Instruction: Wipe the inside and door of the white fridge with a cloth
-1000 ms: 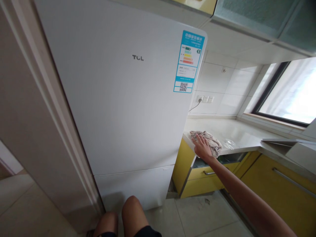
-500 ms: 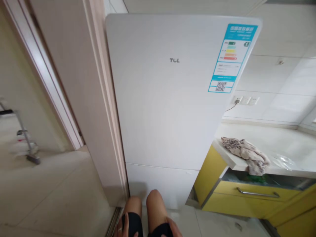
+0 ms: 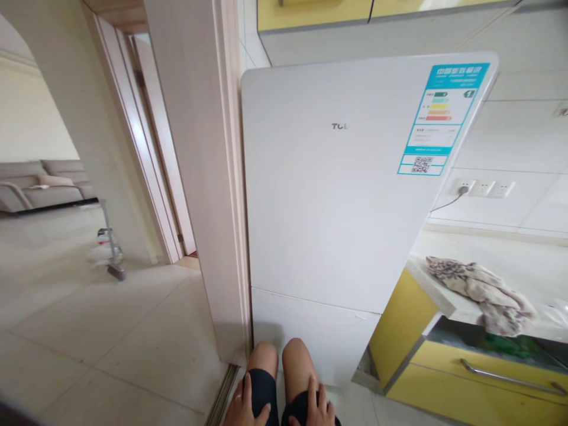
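Note:
My left hand [image 3: 244, 405] rests on my left thigh over dark shorts [image 3: 265, 390], fingers spread, a ring on one of them. On the right thigh lies my right hand [image 3: 316, 405], its fingers apart and nothing held. Both knees [image 3: 296, 361] point at a tall white TCL refrigerator [image 3: 319, 225], whose upper and lower doors are closed. An energy label [image 3: 444, 118] with a blue header and a QR code is stuck at its upper right.
A pinkish door frame [image 3: 199, 177] stands left of the refrigerator. To the right, a patterned cloth [image 3: 481, 290] hangs over a white counter [image 3: 428, 284] above yellow drawers [image 3: 479, 390]. A plug sits in a wall socket [image 3: 464, 188]. Far left are a broom [image 3: 116, 271] and a grey sofa [image 3: 48, 183].
The view has swung left and up, bringing the sofa and yellow upper cabinets into sight. Both hands now show more fully on the thighs.

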`<state>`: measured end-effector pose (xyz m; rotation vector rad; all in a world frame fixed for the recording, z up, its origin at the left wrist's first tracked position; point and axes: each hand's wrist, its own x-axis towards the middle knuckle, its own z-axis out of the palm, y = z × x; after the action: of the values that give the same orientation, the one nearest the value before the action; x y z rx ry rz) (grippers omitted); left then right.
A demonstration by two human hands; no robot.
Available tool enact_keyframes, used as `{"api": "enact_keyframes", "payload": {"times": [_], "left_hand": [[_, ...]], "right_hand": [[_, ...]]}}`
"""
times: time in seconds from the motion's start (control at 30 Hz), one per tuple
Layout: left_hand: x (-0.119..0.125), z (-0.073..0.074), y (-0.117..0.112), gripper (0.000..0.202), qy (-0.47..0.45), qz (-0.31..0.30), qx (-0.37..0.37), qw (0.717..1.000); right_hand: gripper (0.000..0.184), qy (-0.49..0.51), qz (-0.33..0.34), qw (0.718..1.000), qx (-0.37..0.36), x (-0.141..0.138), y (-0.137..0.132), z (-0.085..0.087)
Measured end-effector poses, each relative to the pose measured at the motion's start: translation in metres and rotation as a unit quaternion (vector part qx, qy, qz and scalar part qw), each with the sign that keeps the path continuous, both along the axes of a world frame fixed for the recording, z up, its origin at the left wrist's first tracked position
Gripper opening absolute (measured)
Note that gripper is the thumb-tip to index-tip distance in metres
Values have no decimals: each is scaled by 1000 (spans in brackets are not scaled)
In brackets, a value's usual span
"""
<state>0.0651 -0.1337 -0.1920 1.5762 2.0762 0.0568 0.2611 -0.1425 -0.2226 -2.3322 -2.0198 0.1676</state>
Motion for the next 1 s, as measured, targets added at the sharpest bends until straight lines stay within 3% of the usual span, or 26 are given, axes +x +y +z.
{"api": "enact_keyframes", "payload": {"times": [0.17,0.23,0.5,0.77,1.0], "left_hand": [[8,11,-8,90,0,1,23,1000],[7,11,-9,90,-8,-4,25,1000],[-5,-3,-8,92,-41,7,20,999],[-9,8,-12,91,-57,32,31,997],[-11,7,-14,91,-65,27,11,997]], "right_hand": [[84,-42,-47,997,-54,-29,7,39],[86,-37,-44,996,-68,-31,9,46],[80,56,-19,997,-43,-3,12,14],[80,83,-30,994,-72,15,4,43],[81,119,-27,989,-83,27,4,42]]}}
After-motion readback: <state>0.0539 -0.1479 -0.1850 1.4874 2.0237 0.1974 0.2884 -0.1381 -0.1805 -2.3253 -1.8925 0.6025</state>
